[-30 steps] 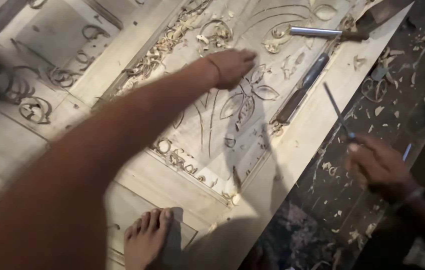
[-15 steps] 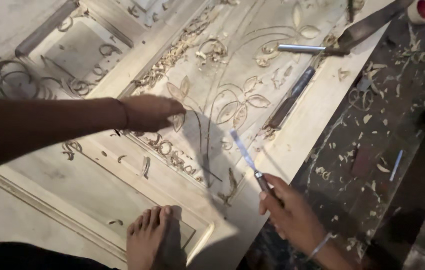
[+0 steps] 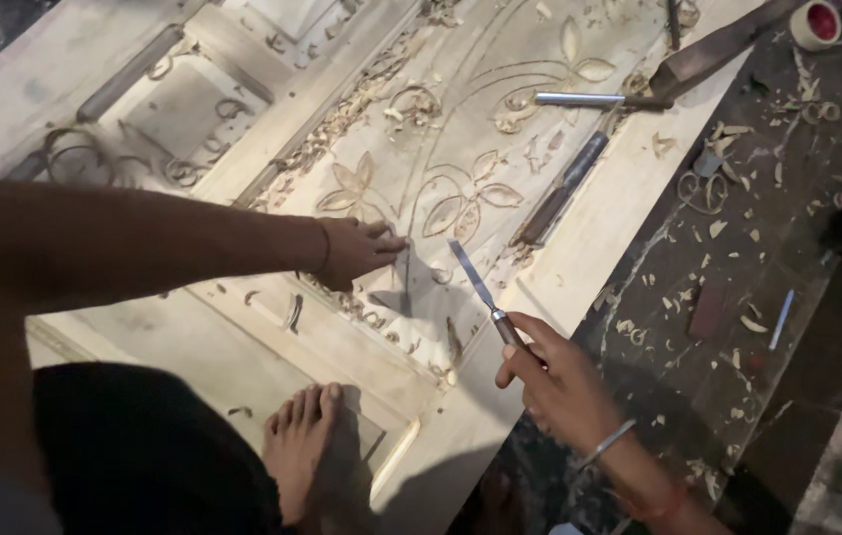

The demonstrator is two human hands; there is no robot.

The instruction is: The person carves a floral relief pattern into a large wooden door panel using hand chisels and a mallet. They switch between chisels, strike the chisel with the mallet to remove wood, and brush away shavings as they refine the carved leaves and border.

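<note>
Change since earlier: both hands had drawn nearer each other; the right hand (image 3: 565, 381) had lifted the chisel (image 3: 485, 295) up off the floor side and over the door panel (image 3: 193, 367), and the left hand (image 3: 357, 250) had slid back along the carving toward the near end.
Foot: a bare foot (image 3: 300, 446) rested on the near end of the door panel, toes pointing up the board.
Right hand: fingers were curled tight round the chisel's handle, beside the panel's right edge.
Chisel: its long axis ran from the right fist up and to the left, blade tip aimed at the carved flowers (image 3: 461, 203); the tip hung just right of the left fingertips, apart from them, seemingly just above the wood.
Left hand: it lay flat on the carved strip, fingers (image 3: 386, 241) held loosely together and pointing right, toward the blade; this hand was the one nearer the carving.
Key relation: the blade tip lay to the right of and slightly nearer than the left fingers, with bare wood between.
Middle of panel: a dark-handled tool (image 3: 560, 188) lay along the right edge past the flowers.
Far end: a metal rod-like tool (image 3: 579, 99) lay crosswise, with wood shavings (image 3: 342, 119) scattered along the groove.
Floor at right: chips and curls (image 3: 708, 188) littered the dark floor.
</note>
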